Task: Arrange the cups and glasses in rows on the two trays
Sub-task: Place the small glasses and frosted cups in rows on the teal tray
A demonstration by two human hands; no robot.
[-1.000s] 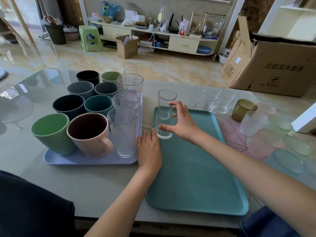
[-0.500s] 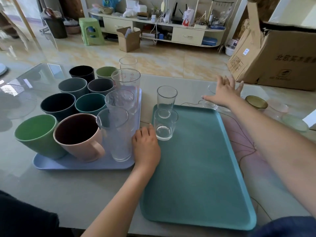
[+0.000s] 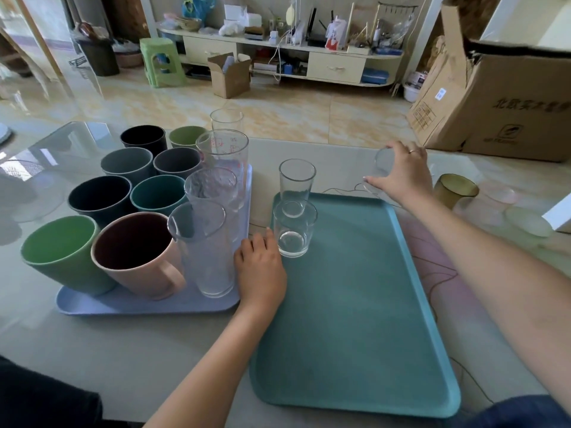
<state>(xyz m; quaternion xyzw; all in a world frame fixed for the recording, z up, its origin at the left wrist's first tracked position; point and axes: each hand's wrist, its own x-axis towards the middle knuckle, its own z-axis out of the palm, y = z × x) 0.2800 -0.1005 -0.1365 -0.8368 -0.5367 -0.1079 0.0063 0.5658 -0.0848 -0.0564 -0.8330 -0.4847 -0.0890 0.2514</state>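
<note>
while my left hand (image 3: 261,268) rests knuckles-up on the left edge of the teal tray (image 3: 349,319), fingers loosely curled and holding nothing, my right hand (image 3: 401,176) is out past the tray's far right corner, curled round a clear glass (image 3: 383,160) on the table (image 3: 123,350). two clear glasses stand on the teal tray in a line at its far left corner: a short glass (image 3: 293,230) just beside my left fingers and a taller glass (image 3: 296,186) behind it. the lilac tray (image 3: 139,304) to the left carries coloured cups in two rows, with the green cup (image 3: 61,251) and pink mug (image 3: 139,251) nearest me, and a row of tall glasses (image 3: 204,245) along its right side. an amber cup (image 3: 454,189) and frosted cups (image 3: 525,222) sit on the table, right of my right hand.
</note>
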